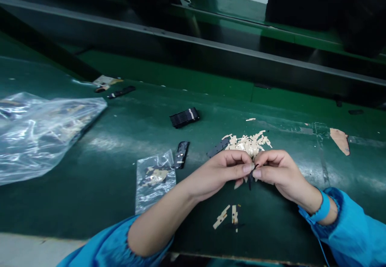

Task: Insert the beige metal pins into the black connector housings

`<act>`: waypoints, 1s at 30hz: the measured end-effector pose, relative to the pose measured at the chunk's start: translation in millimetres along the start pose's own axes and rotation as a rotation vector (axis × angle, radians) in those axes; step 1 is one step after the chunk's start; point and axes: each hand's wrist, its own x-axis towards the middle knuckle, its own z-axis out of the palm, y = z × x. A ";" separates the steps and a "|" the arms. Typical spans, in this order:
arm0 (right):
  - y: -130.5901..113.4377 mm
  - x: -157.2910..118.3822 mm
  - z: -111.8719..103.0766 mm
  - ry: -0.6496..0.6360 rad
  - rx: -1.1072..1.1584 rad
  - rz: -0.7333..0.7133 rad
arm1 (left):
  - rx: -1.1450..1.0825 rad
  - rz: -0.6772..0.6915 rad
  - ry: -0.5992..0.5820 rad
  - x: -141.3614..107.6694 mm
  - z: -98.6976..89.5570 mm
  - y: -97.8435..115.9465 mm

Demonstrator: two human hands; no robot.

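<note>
My left hand (230, 170) and my right hand (276, 172) meet fingertip to fingertip above the green bench. Between them they pinch a small, thin black strip (250, 181), mostly hidden by the fingers. Just behind the hands lies a loose pile of cream-coloured flat pieces (249, 143), with a dark flat part (217, 148) at its left side. Nearer to me, a cream stepped piece (221, 217) and another cream piece (234, 215) rest on the bench below my hands.
A small clear bag (155, 186) holds cream and dark pieces. Left of it is a large plastic bag (45, 134). A black part (181, 154) and a ribbed black stack (184, 117) lie mid-bench. A brown scrap (340, 140) is at right; a dark rail (211, 52) crosses behind.
</note>
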 end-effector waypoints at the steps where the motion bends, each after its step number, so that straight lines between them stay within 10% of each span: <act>1: 0.0 0.1 0.1 0.001 0.001 0.000 | 0.003 0.003 -0.002 0.5 0.5 -0.1; 15: 5.4 -2.6 -9.1 0.051 -0.050 -0.003 | 0.164 0.024 0.087 3.2 5.2 -0.2; 19: 11.3 2.8 -15.5 0.063 -0.195 -0.073 | 0.368 0.114 0.327 -18.5 -18.6 18.2; 23: 16.4 8.2 -16.6 0.075 -0.264 -0.114 | 0.997 0.117 0.856 -46.5 -48.5 29.6; 30: 22.5 11.1 -18.4 0.068 -0.279 -0.131 | 1.238 0.001 0.612 -35.5 -51.3 12.6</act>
